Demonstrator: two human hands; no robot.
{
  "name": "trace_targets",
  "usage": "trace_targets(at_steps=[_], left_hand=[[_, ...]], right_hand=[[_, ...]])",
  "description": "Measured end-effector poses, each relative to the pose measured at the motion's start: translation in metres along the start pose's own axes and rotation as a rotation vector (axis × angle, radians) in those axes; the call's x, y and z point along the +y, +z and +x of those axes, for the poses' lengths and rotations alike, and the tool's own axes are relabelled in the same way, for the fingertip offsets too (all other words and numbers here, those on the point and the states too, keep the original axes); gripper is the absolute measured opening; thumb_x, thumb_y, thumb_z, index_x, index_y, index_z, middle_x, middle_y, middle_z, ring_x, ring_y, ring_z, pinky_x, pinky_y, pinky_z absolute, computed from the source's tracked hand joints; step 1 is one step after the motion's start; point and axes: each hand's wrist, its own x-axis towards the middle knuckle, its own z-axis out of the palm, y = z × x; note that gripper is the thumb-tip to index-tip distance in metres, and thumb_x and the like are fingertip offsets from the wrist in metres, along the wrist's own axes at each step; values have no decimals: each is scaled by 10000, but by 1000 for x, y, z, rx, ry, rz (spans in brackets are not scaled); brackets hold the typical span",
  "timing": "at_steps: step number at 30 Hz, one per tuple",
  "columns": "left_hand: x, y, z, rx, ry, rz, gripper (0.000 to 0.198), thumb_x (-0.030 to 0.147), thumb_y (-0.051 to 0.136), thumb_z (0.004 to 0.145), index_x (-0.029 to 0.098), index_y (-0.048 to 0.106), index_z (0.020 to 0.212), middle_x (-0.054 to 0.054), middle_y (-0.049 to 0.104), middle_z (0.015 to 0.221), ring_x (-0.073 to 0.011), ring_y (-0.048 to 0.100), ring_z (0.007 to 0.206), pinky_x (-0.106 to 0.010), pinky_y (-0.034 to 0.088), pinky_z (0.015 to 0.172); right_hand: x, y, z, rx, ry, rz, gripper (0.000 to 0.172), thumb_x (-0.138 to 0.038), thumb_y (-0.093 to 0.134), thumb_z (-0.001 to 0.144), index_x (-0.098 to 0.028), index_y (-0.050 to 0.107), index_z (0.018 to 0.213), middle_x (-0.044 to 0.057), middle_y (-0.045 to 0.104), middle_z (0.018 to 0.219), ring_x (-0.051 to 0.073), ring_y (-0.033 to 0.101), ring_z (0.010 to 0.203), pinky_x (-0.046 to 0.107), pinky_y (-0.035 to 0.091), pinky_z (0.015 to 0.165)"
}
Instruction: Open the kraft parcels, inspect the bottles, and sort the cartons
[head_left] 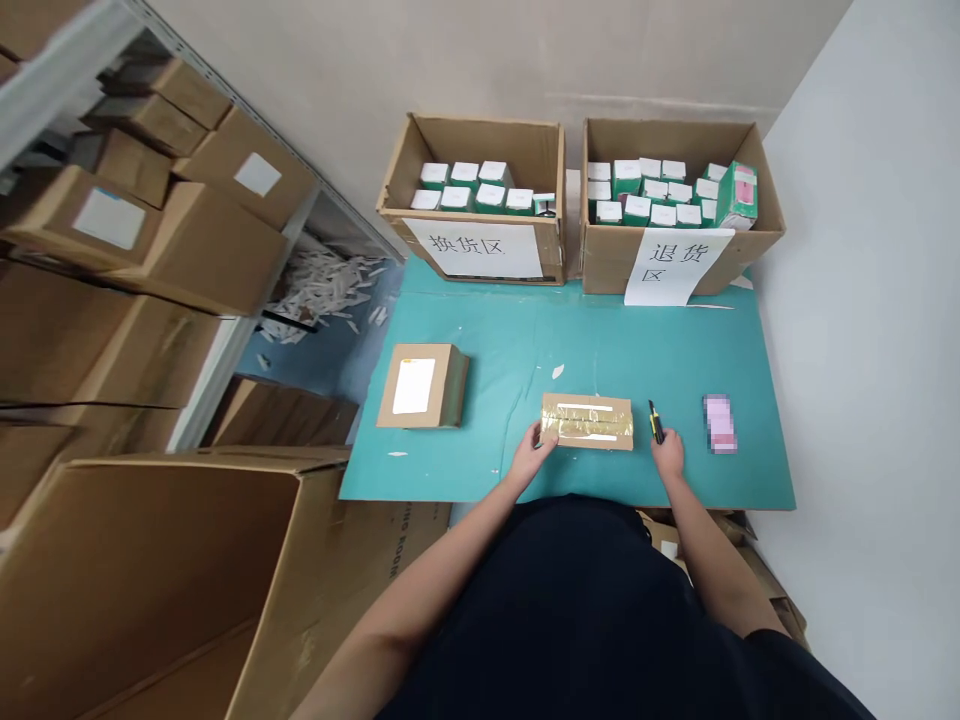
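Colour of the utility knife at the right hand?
The utility knife is black and yellow, best seen in the head view.

A paper sign (472,248) on the left carton (480,150) reads 换货区; another paper sign (679,266) on the right carton (667,145) seems to read 退货区.

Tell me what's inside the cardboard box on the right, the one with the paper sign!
The open cardboard box holds rows of small green boxes with white tops and a bigger green box leaning at the right. The front wall hides their lower parts, and anything underneath them can't be seen.
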Motion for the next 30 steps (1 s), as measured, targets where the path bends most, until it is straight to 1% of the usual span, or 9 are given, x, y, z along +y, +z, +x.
trace_targets(at_steps=[3,6,8,12,14,16,19,22,30], left_hand=[[0,3,0,5,19,-12,681,478,723,832,197,497,1410,-164,589,1458,-306,574,1339,-483,468,1114],[0,9,-2,29,32,-24,653,465,699,854,188,499,1410,-160,585,1465,-294,564,1349,-457,468,1113],[0,14,-5,56,36,-52,631,456,688,861,181,509,1400,-159,588,1463,-292,560,1353,-449,462,1115],[1,24,-9,104,33,-113,582,447,673,878,189,541,1382,-138,609,1443,-289,563,1346,-444,444,1129],[1,30,-11,126,39,-154,575,447,678,875,190,554,1375,-132,618,1433,-288,569,1336,-437,438,1132],[-1,34,-11,148,45,-199,579,454,687,866,188,562,1365,-131,619,1428,-285,575,1325,-427,440,1128],[-6,41,-11,185,49,-269,618,481,702,843,174,560,1360,-146,605,1437,-290,575,1321,-424,446,1117],[-11,45,-11,206,44,-327,659,509,721,821,170,560,1362,-155,600,1439,-293,572,1324,-414,454,1101],[-13,53,-9,299,15,-310,580,479,719,837,180,622,1324,-133,659,1374,-288,614,1262,-417,451,1093]], right_hand=[[-17,-5,-2,-63,-37,56,468,-508,563,843,-155,613,1145,110,697,942,281,697,871,386,563,759],[-42,-26,-15,-180,-133,150,572,-558,502,900,-181,552,1327,80,721,983,237,690,728,348,567,631],[-65,-44,-26,-281,-270,136,580,-537,540,909,-223,542,1397,96,732,1095,257,705,773,385,584,685],[-120,-66,-41,-479,-682,-163,518,-398,568,945,-345,546,1459,63,677,1331,322,669,1129,449,533,951],[-144,-64,-42,-594,-840,-335,529,-334,527,977,-374,506,1504,55,678,1330,318,645,1179,432,519,970],[-164,-55,-39,-676,-951,-488,539,-282,501,993,-373,486,1525,68,695,1288,309,661,1137,412,526,941],[-184,-39,-31,-726,-1066,-652,530,-233,516,989,-354,522,1505,85,714,1217,282,684,1046,370,534,890],[-199,-31,-25,-746,-1178,-762,537,-202,526,987,-341,518,1506,90,710,1200,249,675,1047,326,525,869],[-221,-36,-25,-786,-1292,-914,554,-175,466,1013,-326,460,1546,96,708,1131,219,667,952,270,478,772]])
